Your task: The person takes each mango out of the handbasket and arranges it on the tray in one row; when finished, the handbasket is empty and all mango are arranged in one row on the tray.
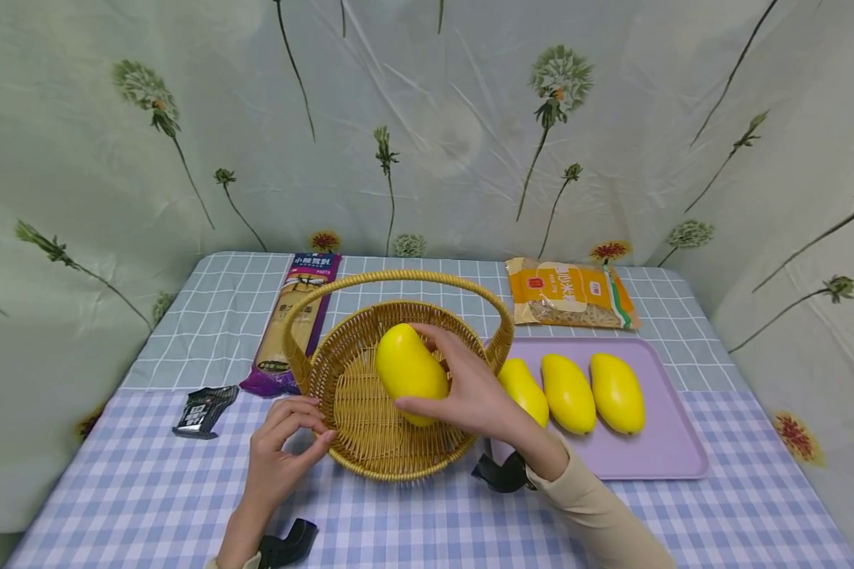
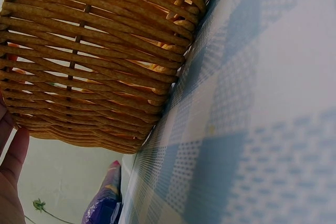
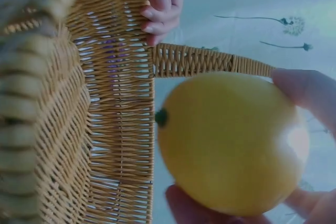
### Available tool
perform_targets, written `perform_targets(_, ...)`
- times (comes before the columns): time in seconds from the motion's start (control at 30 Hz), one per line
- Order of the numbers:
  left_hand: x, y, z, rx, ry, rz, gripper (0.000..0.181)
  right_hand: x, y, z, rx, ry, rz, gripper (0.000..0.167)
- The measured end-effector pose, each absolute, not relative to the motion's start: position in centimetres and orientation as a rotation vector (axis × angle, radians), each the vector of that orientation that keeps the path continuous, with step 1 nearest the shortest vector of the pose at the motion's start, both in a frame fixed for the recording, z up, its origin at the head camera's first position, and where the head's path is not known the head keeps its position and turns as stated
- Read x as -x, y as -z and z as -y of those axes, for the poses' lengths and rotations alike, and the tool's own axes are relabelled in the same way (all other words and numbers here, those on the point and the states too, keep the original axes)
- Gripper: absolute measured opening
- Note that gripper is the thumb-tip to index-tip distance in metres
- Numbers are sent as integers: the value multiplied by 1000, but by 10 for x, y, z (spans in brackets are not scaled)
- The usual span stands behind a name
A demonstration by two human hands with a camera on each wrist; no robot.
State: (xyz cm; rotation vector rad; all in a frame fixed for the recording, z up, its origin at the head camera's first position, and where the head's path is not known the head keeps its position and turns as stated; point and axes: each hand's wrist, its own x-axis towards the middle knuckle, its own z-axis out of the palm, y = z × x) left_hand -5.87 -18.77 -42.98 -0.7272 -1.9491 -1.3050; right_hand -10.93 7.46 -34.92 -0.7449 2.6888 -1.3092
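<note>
A yellow mango (image 1: 407, 367) is in my right hand (image 1: 473, 389), which grips it between thumb and fingers over a round wicker basket (image 1: 359, 407). In the right wrist view the mango (image 3: 231, 142) fills the grasp, its dark stem spot facing the basket wall (image 3: 121, 124). My left hand (image 1: 279, 452) pinches the basket's left rim. The left wrist view shows the thumb (image 2: 16, 153) against the outside of the woven wall (image 2: 94, 61), while the right wrist view shows the fingers (image 3: 160, 22) curled over the rim. The basket's tall handle (image 1: 398, 276) arches behind the mango.
Three more mangoes (image 1: 568, 393) lie on a purple tray (image 1: 672, 438) to the right. Behind it sits an orange grain packet (image 1: 569, 294). A purple pasta package (image 1: 295, 312) lies at the basket's back left, near a small black wrapper (image 1: 205, 411).
</note>
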Motion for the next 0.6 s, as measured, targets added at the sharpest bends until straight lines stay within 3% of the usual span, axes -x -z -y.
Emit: perform_targets(0.6,60,432,188,756,1311,1918,18,77,358,-119,933,1644,-2604,88)
